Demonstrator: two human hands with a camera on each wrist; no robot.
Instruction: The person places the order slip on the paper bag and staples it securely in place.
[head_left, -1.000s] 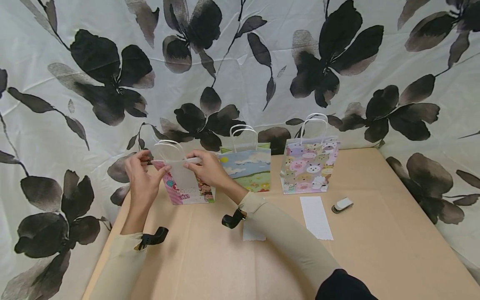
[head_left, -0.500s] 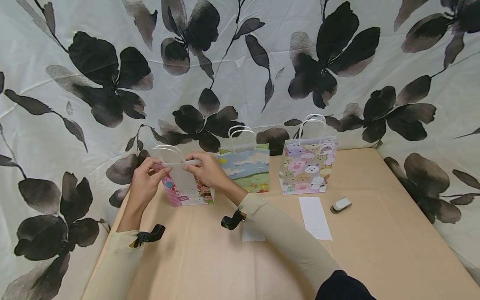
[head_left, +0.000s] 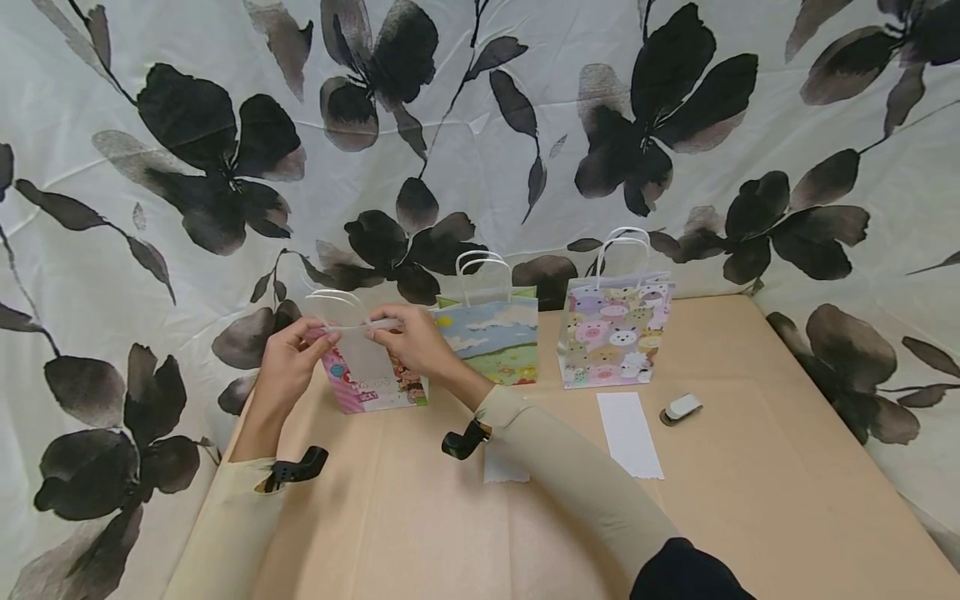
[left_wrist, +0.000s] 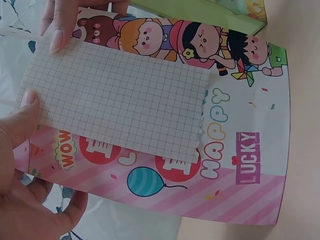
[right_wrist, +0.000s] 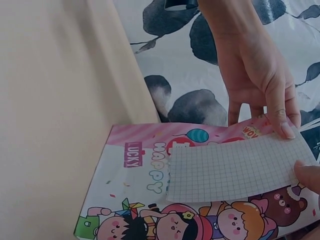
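A pink and white paper gift bag with cartoon children stands upright at the left of the table, white handles up. A squared paper slip lies against its front, its top end at the bag's upper edge. My left hand pinches the bag's top left edge together with the slip, thumb in front and fingers behind. At the top right, my right hand pinches slip and bag the same way. In the right wrist view the slip hangs fairly flat, its torn lower end free.
Right of this bag stand a landscape-printed gift bag and an animal-printed gift bag. Two more slips lie in front, one squared slip and another slip partly under my right arm. A small white and dark gadget lies at right.
My left hand has lowered slightly and its fingers have closed in behind the bag's top left corner, with the thumb on the slip. The right hand keeps its hold almost unmoved.
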